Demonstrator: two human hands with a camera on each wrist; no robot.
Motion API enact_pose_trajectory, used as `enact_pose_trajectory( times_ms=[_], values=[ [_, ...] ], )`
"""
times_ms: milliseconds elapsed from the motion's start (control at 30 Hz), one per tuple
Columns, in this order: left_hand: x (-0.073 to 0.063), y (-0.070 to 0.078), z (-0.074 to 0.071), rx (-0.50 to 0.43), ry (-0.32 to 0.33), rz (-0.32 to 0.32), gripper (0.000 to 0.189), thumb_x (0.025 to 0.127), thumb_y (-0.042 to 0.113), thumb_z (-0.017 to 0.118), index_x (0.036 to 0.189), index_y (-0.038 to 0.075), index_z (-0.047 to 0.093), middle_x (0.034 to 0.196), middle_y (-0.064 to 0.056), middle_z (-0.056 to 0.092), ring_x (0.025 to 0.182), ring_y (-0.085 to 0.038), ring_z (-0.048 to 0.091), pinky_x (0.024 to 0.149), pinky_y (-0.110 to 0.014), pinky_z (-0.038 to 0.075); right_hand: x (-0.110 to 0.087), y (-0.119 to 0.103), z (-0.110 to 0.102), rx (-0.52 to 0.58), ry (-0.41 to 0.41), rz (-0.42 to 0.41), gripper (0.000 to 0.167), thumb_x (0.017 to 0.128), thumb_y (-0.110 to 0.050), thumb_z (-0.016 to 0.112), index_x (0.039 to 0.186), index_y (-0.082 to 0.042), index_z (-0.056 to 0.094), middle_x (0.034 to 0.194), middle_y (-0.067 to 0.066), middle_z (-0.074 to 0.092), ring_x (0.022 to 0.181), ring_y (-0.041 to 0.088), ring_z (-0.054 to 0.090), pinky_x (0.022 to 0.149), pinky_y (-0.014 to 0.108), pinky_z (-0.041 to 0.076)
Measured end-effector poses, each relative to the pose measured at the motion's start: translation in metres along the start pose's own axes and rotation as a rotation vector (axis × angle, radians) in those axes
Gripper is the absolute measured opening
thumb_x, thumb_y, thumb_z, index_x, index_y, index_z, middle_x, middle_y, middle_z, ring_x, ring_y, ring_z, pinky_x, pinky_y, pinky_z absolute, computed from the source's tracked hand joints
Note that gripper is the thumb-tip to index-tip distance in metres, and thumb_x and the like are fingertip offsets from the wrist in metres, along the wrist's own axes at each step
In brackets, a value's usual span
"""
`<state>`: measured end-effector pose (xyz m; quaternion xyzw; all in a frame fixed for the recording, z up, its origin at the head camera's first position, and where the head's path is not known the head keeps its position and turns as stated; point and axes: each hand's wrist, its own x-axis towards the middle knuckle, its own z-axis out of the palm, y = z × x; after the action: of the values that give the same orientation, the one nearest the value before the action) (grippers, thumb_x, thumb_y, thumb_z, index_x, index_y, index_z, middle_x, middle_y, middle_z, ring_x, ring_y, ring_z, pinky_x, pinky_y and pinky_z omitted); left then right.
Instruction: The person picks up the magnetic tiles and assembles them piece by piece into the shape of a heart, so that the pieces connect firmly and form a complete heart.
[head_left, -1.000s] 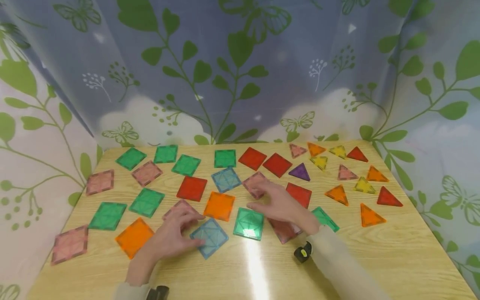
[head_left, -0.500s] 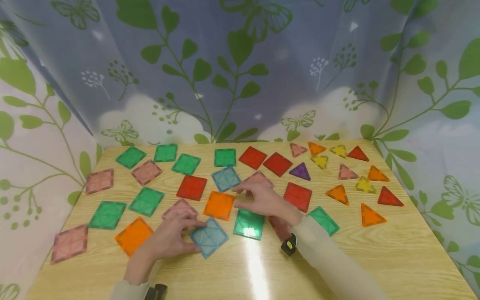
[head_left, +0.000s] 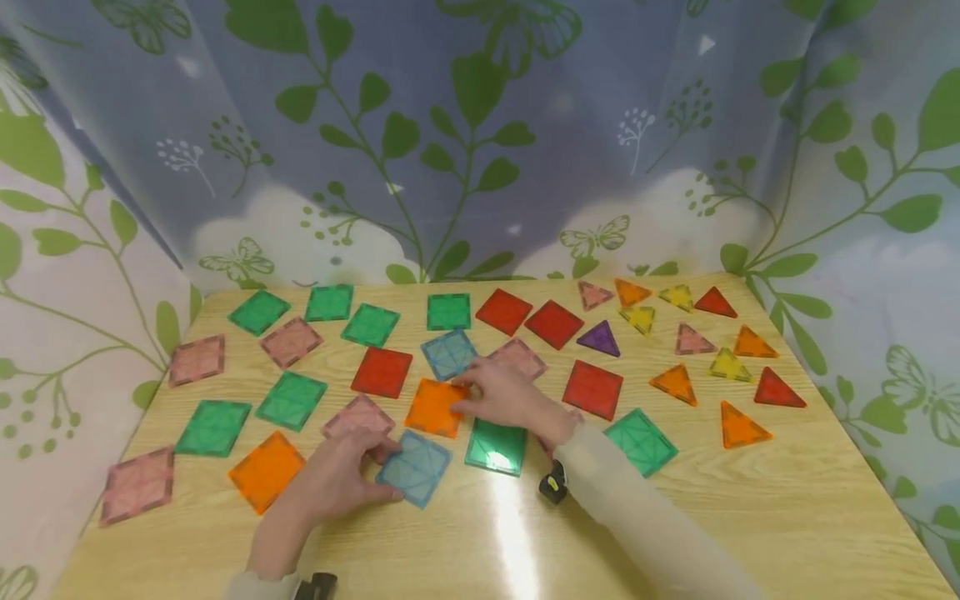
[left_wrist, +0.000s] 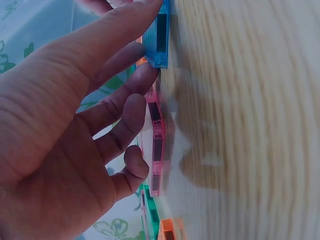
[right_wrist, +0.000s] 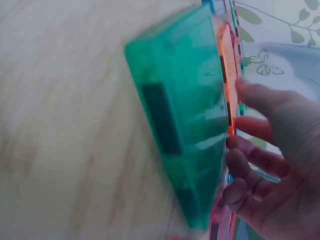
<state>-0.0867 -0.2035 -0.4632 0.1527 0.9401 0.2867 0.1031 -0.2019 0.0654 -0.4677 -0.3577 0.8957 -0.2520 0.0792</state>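
Observation:
My left hand (head_left: 330, 479) pinches the left corner of a translucent blue square magnetic tile (head_left: 417, 468) at the front middle of the table. In the left wrist view, its thumb lies along the blue tile's edge and the other fingers are loosely bent. My right hand (head_left: 510, 400) reaches in from the right, thumb and index finger at the right corner of an orange square magnetic tile (head_left: 427, 408). A green square tile (head_left: 495, 450), partly under the right hand, looms large in the right wrist view. The right forearm hides most of a dark pink tile.
Several green, pink, red and orange square tiles lie flat across the left and back of the wooden table (head_left: 420, 550). Triangular tiles, such as an orange triangle (head_left: 742, 425), are scattered at the right. A leaf-patterned curtain (head_left: 465, 167) surrounds the table.
My right hand has moved left from a pink tile to the orange tile, which has shifted slightly left. The left hand has closed on the blue tile's corner, and that tile has turned slightly.

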Motion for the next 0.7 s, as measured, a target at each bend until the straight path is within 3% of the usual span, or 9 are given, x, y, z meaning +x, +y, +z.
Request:
enact_pose_trajectory(
  times_ms=[167,367,567,700],
  values=[
    [0.004,-0.001,0.001,-0.002,0.018,0.012,0.046,0.071,0.036,0.094,0.109,0.018,0.075,0.089,0.013,0.063,0.085,-0.006,0.055,0.08,-0.026,0.049,0.001,-0.002,0.002,-0.011,-0.017,0.024,0.039,0.093,-0.031,0.077,0.124,-0.008,0.074,0.105,0.005,0.068,0.076,0.013,0.05,0.062,0.021,0.041],
    [0.008,0.001,0.004,-0.02,0.022,0.046,0.041,0.071,0.032,0.095,0.102,0.017,0.072,0.083,0.012,0.061,0.078,-0.005,0.054,0.076,-0.022,0.047,0.0,-0.002,0.001,-0.027,-0.041,0.031,0.039,0.093,-0.031,0.077,0.124,-0.008,0.073,0.103,0.004,0.066,0.081,0.013,0.05,0.067,0.022,0.042],
    [0.01,0.005,0.004,-0.094,-0.027,0.055,0.036,0.077,0.03,0.091,0.104,0.016,0.072,0.084,0.01,0.064,0.074,-0.007,0.054,0.068,-0.02,0.045,-0.004,-0.002,-0.005,0.009,-0.052,0.022,0.039,0.094,-0.03,0.075,0.127,-0.008,0.071,0.117,0.008,0.069,0.095,0.019,0.059,0.084,0.032,0.053],
    [0.013,0.007,0.003,-0.093,-0.014,0.075,0.031,0.079,0.027,0.09,0.103,0.015,0.075,0.083,0.01,0.064,0.077,-0.007,0.054,0.069,-0.019,0.046,-0.012,0.002,-0.013,0.082,-0.028,0.03,0.039,0.095,-0.029,0.074,0.128,-0.009,0.071,0.125,0.008,0.069,0.09,0.017,0.064,0.087,0.034,0.056]
  ],
)
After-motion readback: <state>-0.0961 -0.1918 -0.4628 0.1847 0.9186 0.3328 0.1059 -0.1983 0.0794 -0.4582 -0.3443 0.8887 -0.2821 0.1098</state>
